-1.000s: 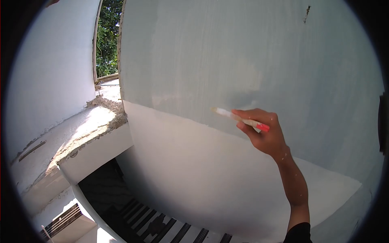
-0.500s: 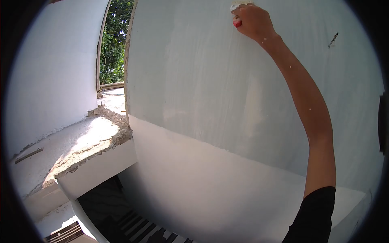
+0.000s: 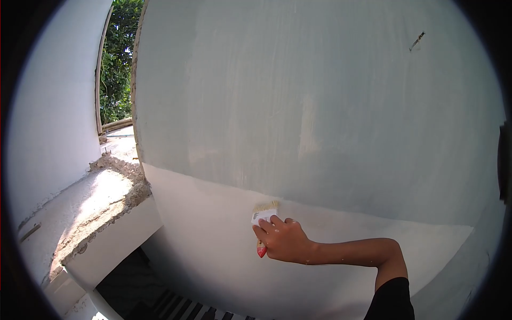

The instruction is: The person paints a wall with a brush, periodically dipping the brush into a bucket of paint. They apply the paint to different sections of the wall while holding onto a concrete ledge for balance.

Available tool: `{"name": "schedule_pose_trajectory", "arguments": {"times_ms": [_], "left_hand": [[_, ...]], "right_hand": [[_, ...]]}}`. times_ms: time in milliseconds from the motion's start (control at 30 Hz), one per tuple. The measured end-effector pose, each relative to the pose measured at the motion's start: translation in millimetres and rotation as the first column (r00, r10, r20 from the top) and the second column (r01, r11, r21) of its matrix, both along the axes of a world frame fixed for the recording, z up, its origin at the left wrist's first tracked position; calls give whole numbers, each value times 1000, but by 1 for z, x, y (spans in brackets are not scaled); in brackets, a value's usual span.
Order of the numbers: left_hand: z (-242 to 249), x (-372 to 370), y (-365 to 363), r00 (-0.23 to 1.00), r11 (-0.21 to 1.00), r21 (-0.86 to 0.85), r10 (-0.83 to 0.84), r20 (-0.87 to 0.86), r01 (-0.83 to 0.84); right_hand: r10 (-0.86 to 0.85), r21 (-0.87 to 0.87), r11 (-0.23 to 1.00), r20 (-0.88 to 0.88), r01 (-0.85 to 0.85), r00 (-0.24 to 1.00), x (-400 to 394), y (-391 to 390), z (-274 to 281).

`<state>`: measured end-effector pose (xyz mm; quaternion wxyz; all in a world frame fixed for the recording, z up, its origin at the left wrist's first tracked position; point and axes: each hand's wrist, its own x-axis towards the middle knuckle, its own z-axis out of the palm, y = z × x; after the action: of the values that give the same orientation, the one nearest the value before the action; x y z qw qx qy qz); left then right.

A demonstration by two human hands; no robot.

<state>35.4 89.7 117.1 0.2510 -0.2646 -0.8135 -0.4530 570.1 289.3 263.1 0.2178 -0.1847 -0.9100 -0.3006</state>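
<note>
My right hand is closed around a paintbrush with a red-tipped handle, a white ferrule and pale bristles. The bristles point up and lie against the wall, just below the edge between its grey-green upper part and its white lower part. Small light specks dot the hand and forearm. Streaky vertical marks run down the grey-green area. My left hand is out of view.
Wires stick out of the wall at upper right. On the left, a rough broken concrete ledge leads to an opening with green foliage outside. Below lies a dark drop with striped slats. A white side wall stands far left.
My right hand has brought the paintbrush down from the top of the wall to the border with the white part, and my elbow is now bent. The view has shifted slightly right.
</note>
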Motion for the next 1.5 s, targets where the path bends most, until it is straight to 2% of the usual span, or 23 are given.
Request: {"name": "schedule_pose_trajectory", "arguments": {"times_ms": [100, 200, 233, 267, 300, 333, 367, 433, 567, 633, 700, 733, 767, 800, 833, 933, 1033, 1133, 1167, 1267, 1367, 1467, 1500], "left_hand": [[-19, 28, 25, 993, 994, -7, -113, 41, 113], [-42, 61, 50, 968, 972, -20, -232, 98, 235], [-49, 70, 57, 956, 962, -24, -268, 122, 273], [-57, 81, 63, 944, 952, -28, -299, 141, 305], [-66, 92, 67, 929, 940, -28, -332, 166, 341], [-74, 104, 73, 912, 927, -27, -363, 189, 375], [-83, 115, 77, 894, 912, -33, -394, 212, 409], [-101, 138, 84, 857, 883, -34, -444, 262, 468], [-135, 176, 94, 779, 827, -25, -519, 350, 562], [-148, 191, 97, 744, 801, -24, -544, 389, 598], [-158, 201, 101, 708, 777, -16, -564, 425, 629], [-163, 207, 102, 692, 765, -15, -573, 439, 643], [-167, 210, 104, 678, 757, -12, -578, 454, 653], [-171, 215, 104, 663, 746, -11, -586, 466, 666], [-173, 217, 105, 650, 737, -7, -591, 478, 676], [-185, 231, 107, 611, 711, 1, -605, 510, 703], [-199, 240, 103, 583, 692, 1, -609, 538, 722], [-218, 253, 98, 545, 670, 6, -609, 576, 742], [-226, 256, 94, 531, 664, 10, -606, 592, 747], [-255, 268, 80, 478, 645, 17, -583, 657, 764], [-292, 280, 56, 411, 632, 25, -534, 739, 775], [-341, 290, 21, 322, 623, 40, -457, 829, 781], [-354, 294, 12, 293, 622, 40, -423, 857, 782]], "right_hand": [[-88, -294, 954, -71, 63, 994, 4, -21, 99], [88, 63, 996, -422, -68, 902, 1, -8, 217], [106, 193, 981, -514, -6, 851, -5, -5, 262], [272, 361, 930, -550, -69, 789, -7, 16, 307], [360, 575, 818, -507, -4, 783, -7, 36, 354], [309, 586, 805, -551, 96, 775, -11, 34, 392], [297, 535, 842, -574, 75, 763, -15, 34, 435], [312, 688, 691, -563, 224, 766, -13, 68, 506], [207, 691, 631, -589, 354, 781, 3, 116, 551], [223, 831, 487, -416, 269, 881, 10, 118, 520], [17, 706, 585, -503, 399, 864, 1, 84, 443], [117, 722, 631, -451, 284, 885, 6, 83, 407], [41, 618, 722, -488, 312, 872, 4, 62, 359], [122, 735, 648, -360, 201, 925, 13, 63, 318], [63, 652, 728, -372, 212, 926, 16, 52, 269], [-89, 609, 747, -304, 266, 949, 26, 36, 118], [-126, 311, 929, -239, 198, 963, 31, 5, -3], [-168, -54, 986, -281, 159, 945, 25, -20, -79], [-181, -162, 977, -290, 138, 940, 24, -23, -91], [-129, -269, 963, -390, 21, 912, 24, -26, -100], [-127, -477, 866, -501, -151, 856, 34, -30, -49], [107, -78, 979, -588, -188, 802, 43, -23, 37], [146, 73, 989, -594, -127, 791, 44, -20, 69]]}}
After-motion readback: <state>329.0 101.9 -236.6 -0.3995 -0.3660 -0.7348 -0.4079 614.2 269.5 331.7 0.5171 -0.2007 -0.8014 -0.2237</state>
